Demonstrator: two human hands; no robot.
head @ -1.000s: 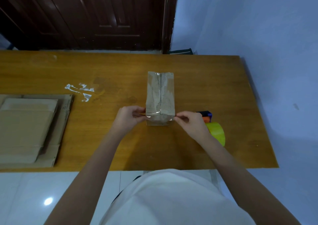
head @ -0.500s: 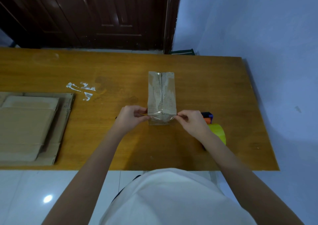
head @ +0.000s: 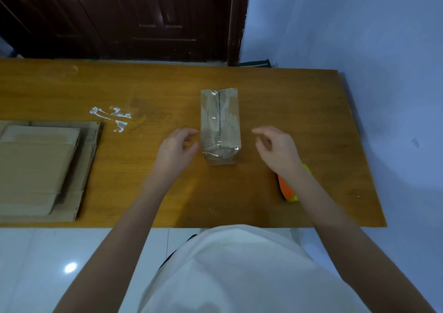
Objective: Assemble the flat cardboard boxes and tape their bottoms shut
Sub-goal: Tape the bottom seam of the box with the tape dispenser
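A small assembled cardboard box stands on the wooden table, its upper face and near end covered with shiny clear tape. My left hand hovers just left of the box's near end, fingers curled and apart, holding nothing. My right hand floats to the right of the box, a clear gap between them, fingers loosely curled and empty. An orange and yellow tape dispenser lies on the table under my right wrist, mostly hidden by the forearm.
A stack of flat cardboard boxes lies at the table's left, near the front edge. Scraps of clear tape stick to the table beside it. A dark wooden door and a blue wall stand behind the table.
Both hands pinched the tape at the box's near end; now they have let go and moved outward, away from the box. The tape stays pressed on the box.
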